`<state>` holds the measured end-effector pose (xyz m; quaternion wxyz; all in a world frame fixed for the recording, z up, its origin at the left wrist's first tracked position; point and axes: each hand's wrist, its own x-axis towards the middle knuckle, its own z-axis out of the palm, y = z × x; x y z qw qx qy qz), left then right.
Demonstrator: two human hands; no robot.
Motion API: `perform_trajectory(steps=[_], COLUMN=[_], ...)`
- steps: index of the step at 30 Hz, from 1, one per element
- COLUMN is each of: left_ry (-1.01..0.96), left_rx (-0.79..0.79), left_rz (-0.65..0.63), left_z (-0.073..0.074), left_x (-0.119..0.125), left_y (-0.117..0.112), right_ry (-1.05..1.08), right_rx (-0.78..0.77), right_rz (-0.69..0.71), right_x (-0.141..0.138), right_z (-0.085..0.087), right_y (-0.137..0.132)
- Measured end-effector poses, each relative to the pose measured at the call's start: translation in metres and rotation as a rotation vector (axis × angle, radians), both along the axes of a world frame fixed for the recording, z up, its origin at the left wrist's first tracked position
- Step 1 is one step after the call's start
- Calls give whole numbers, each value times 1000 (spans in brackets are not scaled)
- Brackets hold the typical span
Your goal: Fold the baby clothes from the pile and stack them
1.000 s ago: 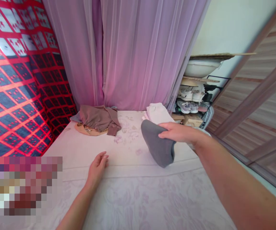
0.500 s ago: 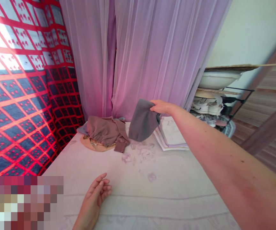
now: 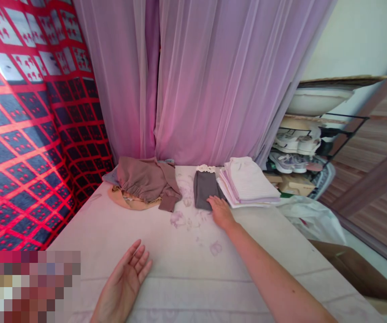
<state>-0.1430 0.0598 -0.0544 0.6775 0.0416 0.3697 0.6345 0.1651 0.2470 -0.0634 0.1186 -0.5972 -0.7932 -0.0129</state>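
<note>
A dark grey folded cloth (image 3: 204, 186) lies flat on the bed-like surface (image 3: 180, 264), just left of a stack of folded white cloths (image 3: 247, 179). My right hand (image 3: 220, 211) rests on the grey cloth's near right corner, fingers stretched out over it and not wrapped around it. A strip of white lace (image 3: 206, 168) shows at the grey cloth's far edge. My left hand (image 3: 126, 278) hovers or rests near the front, palm turned up, fingers extended, holding nothing. Farther left sits a loose pile with a brown garment (image 3: 142, 179) on top and a tan cloth (image 3: 121, 199) under it.
Purple curtains (image 3: 206, 80) hang along the far edge, and a red-and-dark patterned cloth (image 3: 28, 134) hangs on the left. To the right stand a rack with shoes (image 3: 290, 161), a white basin (image 3: 317, 101), a clear plastic bag (image 3: 310, 220) and a cardboard box (image 3: 358, 269).
The grey cloth has gone from raised in my right hand to lying beside the white stack. My right hand has loosened its grip and moved nearer. The left palm has turned upward.
</note>
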Motion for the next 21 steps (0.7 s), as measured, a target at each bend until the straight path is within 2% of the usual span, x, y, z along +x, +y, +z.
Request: perform_trajectory(steps=[5, 11, 14, 16, 19, 21], left_ry=[-19, -6, 5, 8, 20, 13], left_rx=[-9, 6, 21, 30, 40, 38], left_rz=[9, 1, -8, -12, -16, -12], left_z=[3, 3, 1, 0, -1, 0], left_x=[1, 2, 2, 1, 1, 1], left_y=[-2, -2, -2, -1, -1, -1], right_ry=[-8, -40, -93, -95, -15, 24], right_rx=[-2, 10, -91, -97, 92, 192], right_rz=[50, 32, 7, 10, 18, -19], right_x=[8, 24, 19, 7, -16, -30], right_z=[12, 16, 23, 33, 43, 41], right_y=[5, -2, -5, -5, -4, -4])
